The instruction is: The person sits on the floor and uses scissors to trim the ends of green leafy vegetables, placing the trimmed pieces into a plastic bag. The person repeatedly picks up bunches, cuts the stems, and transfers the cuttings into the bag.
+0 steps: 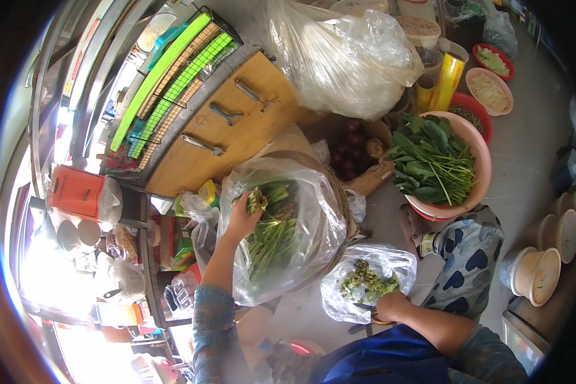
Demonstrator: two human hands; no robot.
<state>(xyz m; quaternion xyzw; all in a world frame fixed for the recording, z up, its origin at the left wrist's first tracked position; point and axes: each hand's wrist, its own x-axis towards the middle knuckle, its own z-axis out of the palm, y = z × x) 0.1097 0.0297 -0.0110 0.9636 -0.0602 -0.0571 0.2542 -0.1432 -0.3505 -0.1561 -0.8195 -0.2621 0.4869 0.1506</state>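
A large clear plastic bag (317,230) of leafy greens (273,240) stands open before me on a round support. My left hand (245,213) is inside its left part, closed around a bunch of green stems (256,200) with cut-looking root ends. My right hand (390,307) grips a tool with brown loop handles, apparently scissors (381,320), at the near edge of a smaller clear bag (405,264). That bag holds green and brownish trimmings (369,283). Right of the big bag, a pink basin (482,163) is heaped with spinach-like greens (432,158).
A cardboard box (374,180) of purple onions (353,149) lies beyond the big bag, near a bulging plastic bag (341,62). A wooden cabinet front (230,125) with metal handles stands left. A person's patterned trouser leg (465,264) and bare foot are at right, near lidded tubs (537,283).
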